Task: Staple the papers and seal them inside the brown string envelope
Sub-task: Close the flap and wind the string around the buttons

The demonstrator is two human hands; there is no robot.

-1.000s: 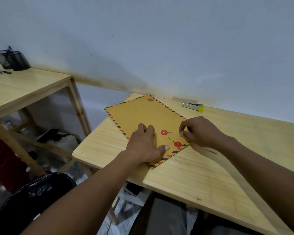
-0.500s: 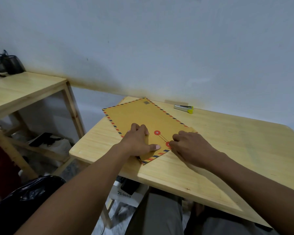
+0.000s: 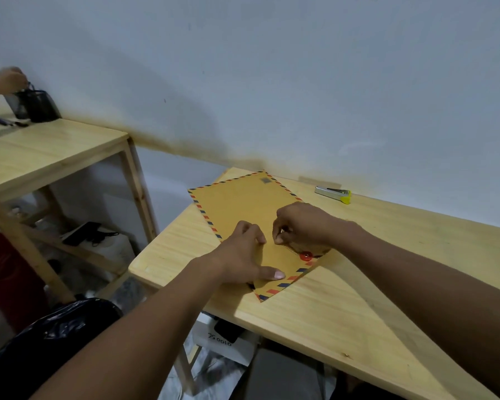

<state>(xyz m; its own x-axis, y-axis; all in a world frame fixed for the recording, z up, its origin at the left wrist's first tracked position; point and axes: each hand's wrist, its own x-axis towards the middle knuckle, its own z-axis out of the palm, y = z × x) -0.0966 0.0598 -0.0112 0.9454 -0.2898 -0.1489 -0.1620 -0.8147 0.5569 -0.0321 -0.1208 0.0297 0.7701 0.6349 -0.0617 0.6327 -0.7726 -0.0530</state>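
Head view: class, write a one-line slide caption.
Left hand pins the brown envelope while right hand winds its string.

Upside-down handwritten "0100 SC" on white box (image 3: 218, 340) under the table (image 3: 315, 313).

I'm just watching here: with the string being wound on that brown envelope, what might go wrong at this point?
Two things, I'd guess. The thin string is pinched only in the right hand's fingertips, so it could slip off the red round button and unwind. Also, the brown envelope with the red-and-blue striped border lies at an angle near the wooden table's front edge, held flat only by the left hand; a hard tug might slide it.
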